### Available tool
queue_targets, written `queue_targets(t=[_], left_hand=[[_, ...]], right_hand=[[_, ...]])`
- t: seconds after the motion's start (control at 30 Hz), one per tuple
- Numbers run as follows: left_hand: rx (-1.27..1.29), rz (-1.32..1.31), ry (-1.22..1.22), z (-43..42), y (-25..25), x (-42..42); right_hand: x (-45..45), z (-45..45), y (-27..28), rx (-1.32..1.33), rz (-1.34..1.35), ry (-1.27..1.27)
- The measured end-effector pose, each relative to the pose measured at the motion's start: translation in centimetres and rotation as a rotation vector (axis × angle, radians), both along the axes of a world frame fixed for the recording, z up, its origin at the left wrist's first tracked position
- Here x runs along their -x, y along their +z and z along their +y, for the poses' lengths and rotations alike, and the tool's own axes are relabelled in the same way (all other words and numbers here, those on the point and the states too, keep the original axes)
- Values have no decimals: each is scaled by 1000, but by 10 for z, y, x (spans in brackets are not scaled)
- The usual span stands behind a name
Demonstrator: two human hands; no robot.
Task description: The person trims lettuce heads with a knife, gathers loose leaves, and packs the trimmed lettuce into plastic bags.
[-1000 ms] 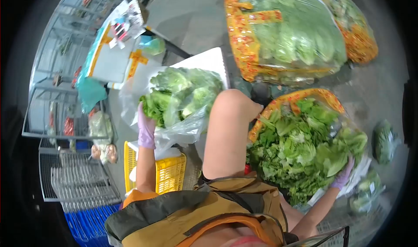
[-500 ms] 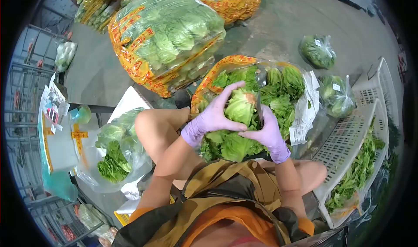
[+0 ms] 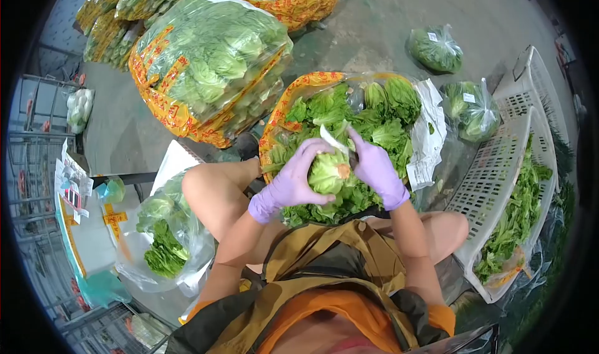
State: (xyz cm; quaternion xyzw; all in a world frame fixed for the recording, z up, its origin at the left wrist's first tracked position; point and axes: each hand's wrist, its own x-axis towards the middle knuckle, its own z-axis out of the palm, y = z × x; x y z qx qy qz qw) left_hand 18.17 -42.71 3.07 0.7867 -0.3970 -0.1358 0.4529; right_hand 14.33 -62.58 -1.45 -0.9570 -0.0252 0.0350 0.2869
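My left hand (image 3: 290,182), in a lilac glove, is wrapped round a head of lettuce (image 3: 327,173), whose browned cut stem end faces right. Close beside that stem, my gloved right hand (image 3: 377,170) is closed on a knife, mostly hidden by the fingers, with the index finger stretched forward. A thin pale strip (image 3: 334,140) stands above the lettuce between the hands; I cannot tell whether it is a leaf or the shining blade. Under both hands lies an opened plastic bag (image 3: 272,129) with orange print, full of loose green lettuce (image 3: 390,135).
A big wrapped bale of lettuce (image 3: 212,60) stands ahead on the left. Two bagged, labelled greens (image 3: 435,49) lie on the floor at right, near a white slatted crate (image 3: 493,185) holding leaves. On my left are a clear bag with lettuce (image 3: 167,251) and a wire cage (image 3: 37,185).
The lettuce has come lower and left with my left hand, its stem end turning right. My right hand has drawn apart from it. The pale strip now shows above. The view has shifted.
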Motion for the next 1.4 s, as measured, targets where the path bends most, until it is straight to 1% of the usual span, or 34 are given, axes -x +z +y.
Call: queue_targets(t=[0.03,0.07,0.13,0.17,0.23,0.27,0.3,0.37,0.4,0.47,0.5,0.53,0.57,0.6,0.63,0.67,0.7,0.73,0.77,0.83,0.87,0.93,0.97,1.0,1.03,1.07,1.1,1.13,1.2,1.23,1.27,1.3,1.33,1.4], left_hand=[[10,21,6,0,3,2],[22,35,15,-1,4,-1],[-61,49,99,0,-6,-6],[-77,34,101,-1,-11,-6],[-92,4,100,-4,-13,-7],[-97,68,78,-5,-12,-5],[-101,130,54,-6,-12,-5],[-101,115,28,-3,-15,-6],[-98,108,-1,-3,-17,-5],[-119,109,-15,-2,-19,-3],[-117,103,-18,0,-22,-3],[-115,93,-19,1,-23,-4],[-162,167,-30,0,-16,-1],[-162,158,-33,-1,-16,-3],[-109,183,-8,-3,-16,-5],[-58,223,16,-4,-18,-3],[-105,168,42,-5,-26,-2],[-103,177,38,-8,-33,2],[-140,55,35,-13,-36,0],[-198,-144,29,-19,-33,2],[-201,-148,26,-20,-31,4],[-231,-457,413,-22,-23,8],[-80,-381,593,-25,-26,12],[-79,-383,592,-28,-34,17],[259,56,653,-31,-43,20],[593,503,679,-33,-50,21],[784,735,568,-37,-46,19],[787,733,566,-33,-41,14],[1280,1607,219,-18,-29,2],[1241,1410,413,-20,-41,4],[1246,1402,419,-16,-51,1],[1142,1288,491,-15,-54,-5],[1034,1177,561,-14,-58,-10],[1037,1118,611,-14,-56,-12]], right_hand=[[3,-4,-1,-194,-1,-12],[5,-7,-2,-192,-10,-17],[20,-3,23,-437,78,-146],[24,-1,18,-385,-28,-48],[22,7,28,-187,-9,56],[19,9,30,-90,11,101],[17,9,29,-94,7,100],[14,6,28,-80,143,105],[13,3,20,-81,148,102],[13,-7,-7,-226,-19,110],[10,-15,-18,-237,27,56],[9,-25,-52,-347,131,-178],[14,-41,-68,-248,159,-227],[11,-46,-61,-148,181,-277],[7,-44,-56,-148,171,-272],[15,-37,-51,-437,203,-305],[26,-24,-34,-727,246,-344],[31,-13,-22,-869,227,-301],[28,3,-15,-898,46,-225],[27,19,-10,-931,-137,-147],[27,20,-9,-907,-74,-225],[25,22,-3,-882,-15,-302],[23,23,2,-1102,-12,-459],[21,26,8,-1320,-6,-617],[20,30,12,-1404,-75,-634],[19,35,18,-1403,-81,-632],[21,40,23,-1417,-102,-603],[21,43,26,-1430,-121,-574],[22,44,0,-1174,-310,-420],[25,42,-6,-1007,-410,-404],[27,41,-11,-838,-507,-385],[27,42,-6,-871,-545,-471],[29,41,-2,-874,-540,-467],[33,35,9,-1335,-204,-993]])
